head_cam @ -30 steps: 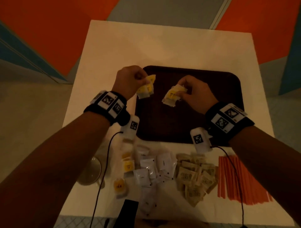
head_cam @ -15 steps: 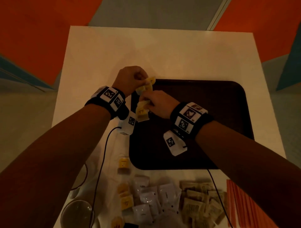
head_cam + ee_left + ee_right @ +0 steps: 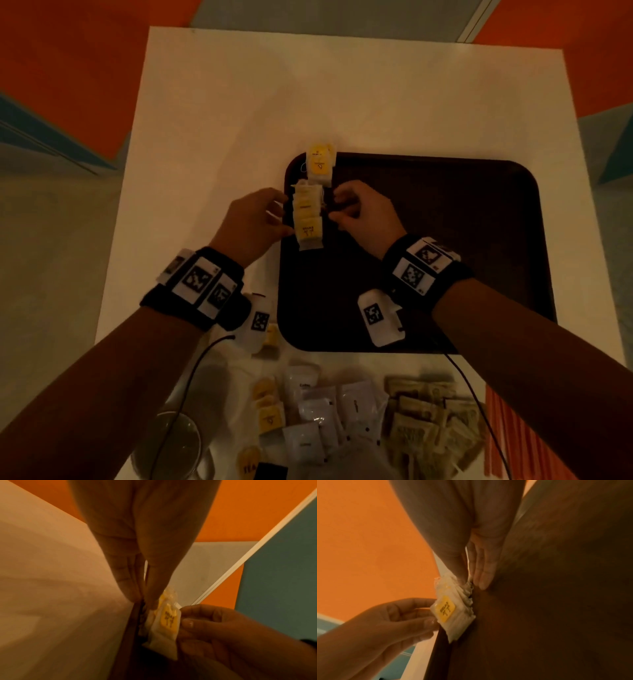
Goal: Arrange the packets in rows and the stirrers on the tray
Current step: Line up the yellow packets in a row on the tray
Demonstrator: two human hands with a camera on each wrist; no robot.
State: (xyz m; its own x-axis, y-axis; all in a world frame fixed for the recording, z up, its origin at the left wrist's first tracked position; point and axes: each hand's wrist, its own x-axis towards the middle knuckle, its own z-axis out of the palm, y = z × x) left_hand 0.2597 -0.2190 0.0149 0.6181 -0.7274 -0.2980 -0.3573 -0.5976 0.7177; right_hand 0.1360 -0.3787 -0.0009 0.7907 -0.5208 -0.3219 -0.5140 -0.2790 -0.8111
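White table [image 3: 212, 144], dark tray [image 3: 445, 240] on it. My left hand [image 3: 251, 222] and right hand [image 3: 363, 216] pinched overlapping yellow-label packets [image 3: 307, 219] between fingertips; one more packet [image 3: 320, 164] just beyond fingers.

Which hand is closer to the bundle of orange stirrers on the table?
Right. The right hand is over the tray, on the same side as the orange stirrers at the table's near right. The left hand is further away, at the tray's left rim.
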